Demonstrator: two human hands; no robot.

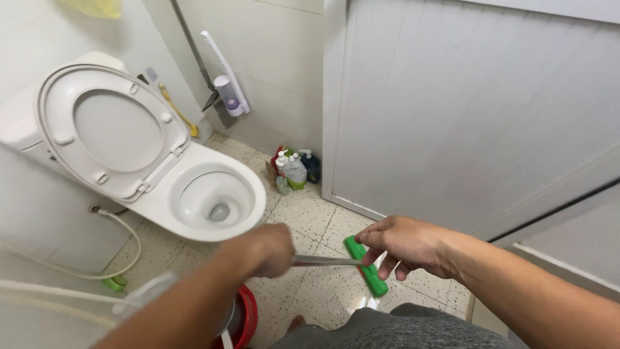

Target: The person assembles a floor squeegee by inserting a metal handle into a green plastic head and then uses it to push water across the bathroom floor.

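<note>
Open white toilet (194,187) just beyond the left hand, cleaning bottles (294,169) further off, red bucket (245,317) right below it.

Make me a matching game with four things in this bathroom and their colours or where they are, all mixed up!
Things:
1. toilet seat
2. mop head
3. bucket
4. bottles

Colours and places:
A. red, on the floor by the left forearm
B. standing in the corner by the door
C. white, lifted up
D. green, under the right hand

Pairs: 1-C, 2-D, 3-A, 4-B
</note>
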